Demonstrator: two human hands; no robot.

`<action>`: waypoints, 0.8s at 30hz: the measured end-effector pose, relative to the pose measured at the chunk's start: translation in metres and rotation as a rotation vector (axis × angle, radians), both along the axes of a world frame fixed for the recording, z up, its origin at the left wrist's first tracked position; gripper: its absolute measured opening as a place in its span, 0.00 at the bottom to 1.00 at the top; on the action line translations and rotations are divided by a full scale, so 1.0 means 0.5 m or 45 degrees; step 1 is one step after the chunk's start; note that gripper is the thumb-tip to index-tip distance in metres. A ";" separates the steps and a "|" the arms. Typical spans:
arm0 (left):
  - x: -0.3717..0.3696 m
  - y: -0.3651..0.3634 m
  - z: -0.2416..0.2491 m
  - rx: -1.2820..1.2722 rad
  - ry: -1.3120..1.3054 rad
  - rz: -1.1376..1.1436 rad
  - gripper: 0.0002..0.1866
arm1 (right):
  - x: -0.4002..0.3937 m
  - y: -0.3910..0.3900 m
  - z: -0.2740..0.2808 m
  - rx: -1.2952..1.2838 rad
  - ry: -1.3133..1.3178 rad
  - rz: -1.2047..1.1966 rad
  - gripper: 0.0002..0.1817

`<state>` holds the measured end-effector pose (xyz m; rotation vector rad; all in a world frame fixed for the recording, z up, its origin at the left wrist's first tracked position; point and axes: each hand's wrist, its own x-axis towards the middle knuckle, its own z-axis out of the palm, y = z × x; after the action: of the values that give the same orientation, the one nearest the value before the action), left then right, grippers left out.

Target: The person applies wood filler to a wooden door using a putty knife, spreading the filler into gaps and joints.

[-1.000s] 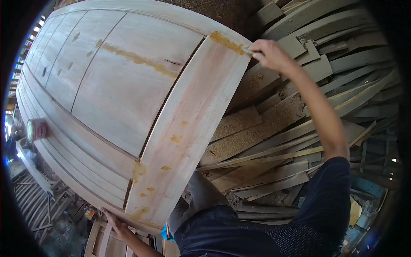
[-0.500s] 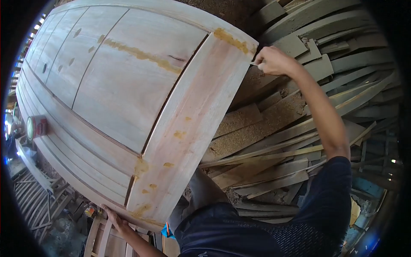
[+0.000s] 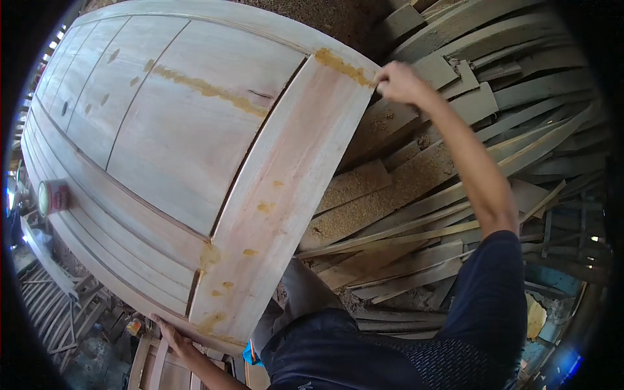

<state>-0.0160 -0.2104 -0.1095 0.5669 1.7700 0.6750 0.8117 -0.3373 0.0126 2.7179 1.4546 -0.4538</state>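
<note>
A large pale wooden door [image 3: 195,130] with grooved panels lies before me, with yellowish-brown filler [image 3: 214,91] smeared along joints and in spots. My right hand [image 3: 400,83] is closed at its far right corner, against the end edge by a filler streak [image 3: 341,66]. Whatever is pinched in those fingers is hidden and slightly blurred. Down at the near left edge, my left hand [image 3: 172,335] holds the door's side, with part of its fingers out of sight. A small red and white can [image 3: 53,197] stands on the door's left side.
Stacked wood offcuts and curved strips [image 3: 403,214] fill the floor to the right, with sawdust [image 3: 364,221] over some boards. A slatted wooden frame [image 3: 153,367] lies below my left hand. More thin strips [image 3: 49,296] are piled at left.
My right hand has shifted slightly left and up along the door's end edge. A thin light piece seen at its fingertips before no longer shows. My left hand stays at the near edge.
</note>
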 end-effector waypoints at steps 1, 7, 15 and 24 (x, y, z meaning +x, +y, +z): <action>0.019 -0.001 0.014 0.010 0.012 0.018 0.53 | -0.025 -0.004 -0.023 -0.001 0.022 0.044 0.16; 0.004 0.008 -0.002 0.054 0.024 -0.028 0.54 | -0.057 -0.017 0.062 -0.316 0.151 0.006 0.13; -0.009 0.008 -0.010 0.017 0.067 0.059 0.45 | -0.015 -0.051 0.024 -0.210 0.192 0.068 0.16; -0.030 0.003 -0.021 0.029 0.006 0.045 0.49 | -0.051 -0.022 0.038 -0.164 0.112 -0.014 0.12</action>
<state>-0.0311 -0.2091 -0.1200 0.5544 1.7822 0.7196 0.7861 -0.3483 0.0317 2.6378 1.3785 -0.6517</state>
